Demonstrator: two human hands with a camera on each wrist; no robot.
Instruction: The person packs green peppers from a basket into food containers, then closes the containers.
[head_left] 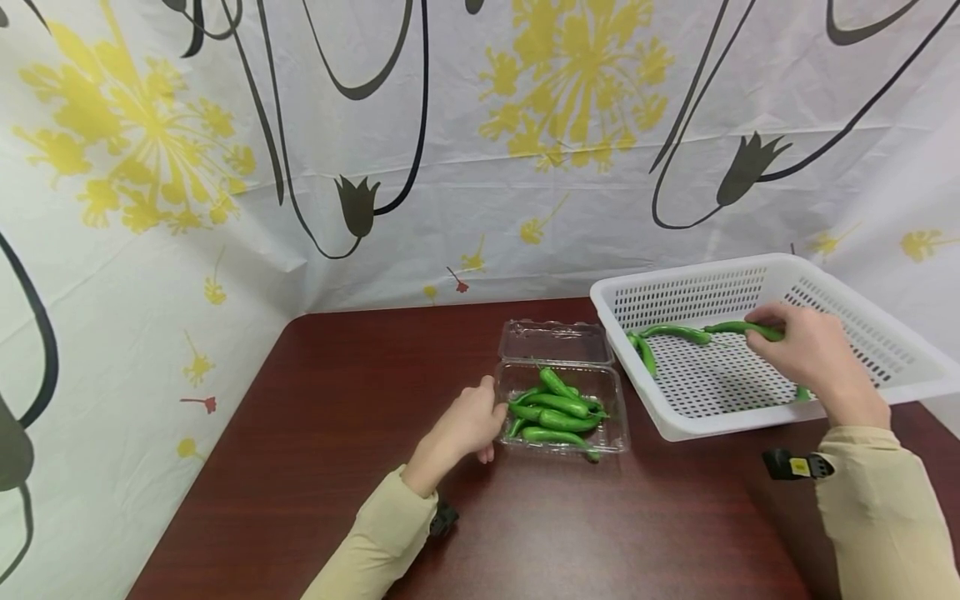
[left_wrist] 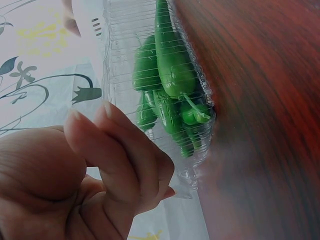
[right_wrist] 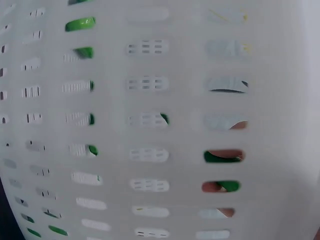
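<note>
- The right hand (head_left: pixel 813 350) covers part of the green chili pepper (head_left: pixel 731 327) it pinches.
- The white plastic basket's (head_left: pixel 750 416) wall fills the right wrist view; fingers (right_wrist: pixel 226 153) show only as slivers through its slots.
- Another chili pepper (head_left: pixel 803 392) lies mostly hidden behind that hand.
- The piled chili peppers (head_left: pixel 566 421) in the clear clamshell (head_left: pixel 612 382) overlap too much to count.
- Whether the left hand (head_left: pixel 465 417) touches the clamshell is unclear.
- The head view's lower edge cuts off both sleeves (head_left: pixel 873 508) and the tabletop (head_left: pixel 360 400); its right edge clips the basket.
- The backdrop's (left_wrist: pixel 42 37) print blurs in the left wrist view.
</note>
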